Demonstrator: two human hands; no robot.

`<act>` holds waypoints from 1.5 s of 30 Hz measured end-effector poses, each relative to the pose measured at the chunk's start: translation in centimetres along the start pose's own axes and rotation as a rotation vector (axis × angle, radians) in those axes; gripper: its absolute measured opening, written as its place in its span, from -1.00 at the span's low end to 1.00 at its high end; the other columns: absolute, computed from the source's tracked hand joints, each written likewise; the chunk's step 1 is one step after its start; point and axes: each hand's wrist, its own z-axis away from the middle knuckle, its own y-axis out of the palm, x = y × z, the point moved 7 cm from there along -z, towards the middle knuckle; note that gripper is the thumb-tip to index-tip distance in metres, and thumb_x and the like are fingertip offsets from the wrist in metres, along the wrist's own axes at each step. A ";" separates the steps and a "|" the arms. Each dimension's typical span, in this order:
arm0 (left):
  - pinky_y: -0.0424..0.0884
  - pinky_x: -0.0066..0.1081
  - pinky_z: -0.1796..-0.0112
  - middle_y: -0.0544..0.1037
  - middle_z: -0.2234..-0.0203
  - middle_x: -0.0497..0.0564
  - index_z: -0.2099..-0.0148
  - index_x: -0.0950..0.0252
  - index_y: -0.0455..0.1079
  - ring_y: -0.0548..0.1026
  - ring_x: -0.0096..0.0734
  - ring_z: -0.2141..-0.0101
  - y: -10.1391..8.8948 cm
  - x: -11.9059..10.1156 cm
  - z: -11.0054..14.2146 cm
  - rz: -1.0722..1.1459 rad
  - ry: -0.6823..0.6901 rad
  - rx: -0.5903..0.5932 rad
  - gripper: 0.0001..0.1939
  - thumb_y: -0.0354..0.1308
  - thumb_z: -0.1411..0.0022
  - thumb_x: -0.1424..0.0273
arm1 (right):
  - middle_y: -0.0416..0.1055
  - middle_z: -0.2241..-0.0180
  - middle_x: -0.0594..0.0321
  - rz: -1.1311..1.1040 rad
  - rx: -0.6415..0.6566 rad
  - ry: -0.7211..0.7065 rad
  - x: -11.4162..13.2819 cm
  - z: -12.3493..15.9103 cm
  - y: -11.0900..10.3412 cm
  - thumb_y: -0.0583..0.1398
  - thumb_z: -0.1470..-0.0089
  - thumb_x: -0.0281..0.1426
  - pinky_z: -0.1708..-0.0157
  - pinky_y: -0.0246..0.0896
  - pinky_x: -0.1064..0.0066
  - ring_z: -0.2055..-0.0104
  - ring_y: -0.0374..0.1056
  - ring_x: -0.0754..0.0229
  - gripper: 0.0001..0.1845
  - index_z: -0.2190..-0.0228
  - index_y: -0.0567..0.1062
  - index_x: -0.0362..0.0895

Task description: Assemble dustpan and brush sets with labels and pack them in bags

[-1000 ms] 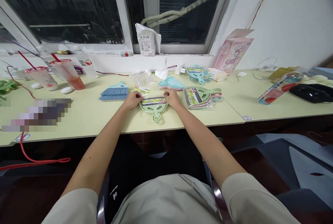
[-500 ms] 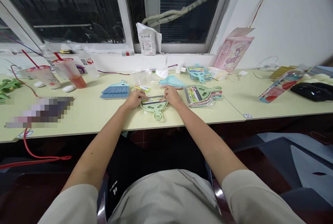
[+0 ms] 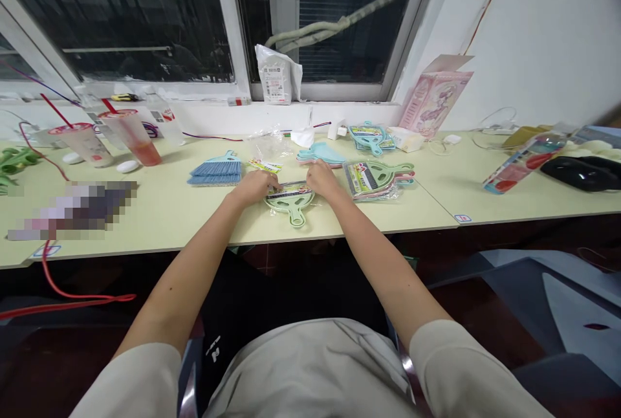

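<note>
A green mini dustpan-and-brush set [image 3: 294,204] in a clear plastic bag lies flat before me, its handle toward the table's front edge. My left hand [image 3: 257,186] is closed at its upper left corner, fingers curled on the bag. At the upper right corner my right hand [image 3: 321,178] pinches the bag's edge. The fingertips are partly hidden. Left of my hands lie blue brushes [image 3: 216,169] with bristles toward me. Just beyond them are blue and pink dustpans [image 3: 323,154] and a loose label card [image 3: 266,166]. Several bagged sets [image 3: 376,178] are stacked on the right.
More bagged blue sets [image 3: 371,138] lie by the wall. Drink cups [image 3: 130,140] stand at left; a bottle [image 3: 524,159] leans at right beside a black object [image 3: 579,172]. A pink box [image 3: 436,101] stands at the back. Crumpled plastic [image 3: 269,143] lies near the sill.
My left hand has rolled inward, its fingers more curled at the bag's corner. The green set has shifted slightly right and toward me. The right hand stays nearly in place.
</note>
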 end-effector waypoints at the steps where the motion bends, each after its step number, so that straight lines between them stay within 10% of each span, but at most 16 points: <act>1: 0.42 -0.32 0.15 0.72 0.07 -0.04 0.05 0.11 0.72 0.62 -0.18 0.09 -0.1 -0.4 0.0 -0.026 -0.010 0.000 -0.41 -0.03 -0.11 0.63 | 0.54 0.18 -0.18 0.019 -0.021 -0.012 0.7 0.2 -0.4 0.10 -0.19 -0.58 -0.16 0.16 0.06 -0.10 0.28 -0.18 -0.68 0.30 0.68 -0.27; 8: 0.38 -0.26 0.24 0.71 0.23 0.10 0.19 0.20 0.66 0.62 -0.10 0.20 -0.4 -2.1 -0.3 -0.115 -0.067 -0.031 -0.67 0.03 -0.25 0.42 | 0.55 0.09 0.01 -0.077 0.100 -0.307 7.1 2.1 -0.4 0.11 -0.28 -0.43 0.03 0.26 0.20 0.05 0.39 -0.03 -0.75 0.18 0.59 -0.17; 19: 0.25 -0.28 0.31 0.65 0.35 0.11 0.31 0.19 0.51 0.57 -0.08 0.27 0.8 -0.9 0.0 -0.121 -0.251 0.020 -0.71 0.00 -0.36 0.28 | 0.58 0.02 -0.06 0.021 0.269 -0.107 5.4 1.6 1.0 0.05 -0.38 -0.36 0.17 0.27 0.26 0.06 0.51 -0.07 -0.71 0.11 0.55 -0.14; 40: 0.41 -0.17 0.22 0.64 0.22 0.24 0.28 0.21 0.49 0.58 0.13 0.14 0.8 3.6 1.8 0.001 -0.693 -0.047 -0.78 0.13 -0.23 0.20 | 0.58 -0.03 -0.18 0.103 0.182 0.272 1.6 1.4 0.5 0.12 -0.33 -0.23 0.01 0.36 0.21 -0.06 0.52 -0.14 -0.57 0.01 0.63 -0.24; 45: 0.37 -0.23 0.25 0.63 0.27 0.17 0.24 0.18 0.42 0.58 0.03 0.18 1.1 3.7 1.7 0.067 -0.560 -0.055 -0.89 0.10 -0.24 0.32 | 0.58 -0.02 -0.18 0.002 0.139 0.365 0.0 1.5 0.5 0.12 -0.32 -0.27 0.01 0.37 0.21 -0.07 0.52 -0.15 -0.61 0.03 0.61 -0.23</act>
